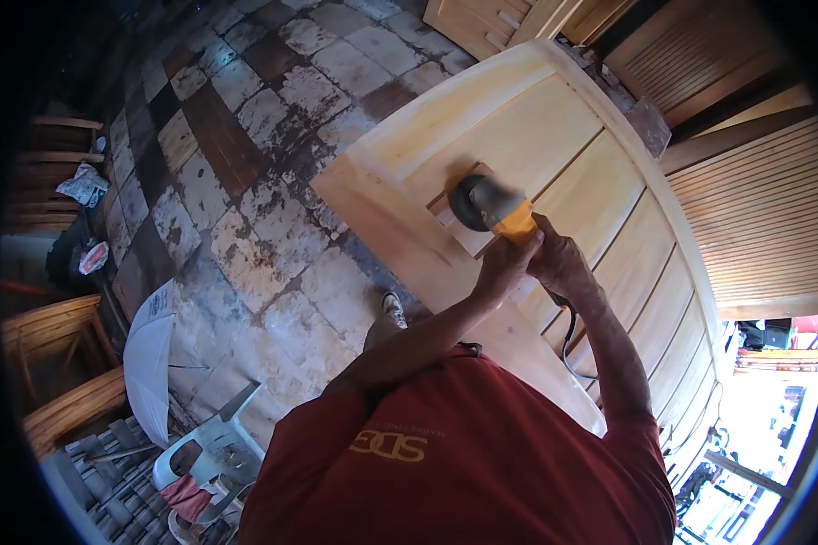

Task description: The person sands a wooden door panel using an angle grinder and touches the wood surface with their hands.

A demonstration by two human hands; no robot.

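Right hand (562, 263): closed around the rear of the yellow power tool, fingers curled. Left hand (511, 265): also closed, gripping the tool's body just beside the right.

Floor (245, 236): worn, stained tiles in pale, brown and dark tones, extending left of the work.

Panelled wooden door (563, 173): pale, lying broad face up before the person, grooves between its boards.

Slatted wooden panel (754, 218): beyond the door's right side.

White umbrella (150, 363): near the lower left, beside a plastic chair.

Plastic chair (223, 445): pale, with a red cloth on it.

Yellow power tool (514, 221): over the door's near left portion, its round dark head (469, 202) toward the door's face; the head is blurred, and contact cannot be told.

Red cloth (187, 499): crumpled.

Shoe (393, 310): patterned, on the floor at the door's left edge.

Black cord (568, 350): thin, curving down from the tool's rear across the door.
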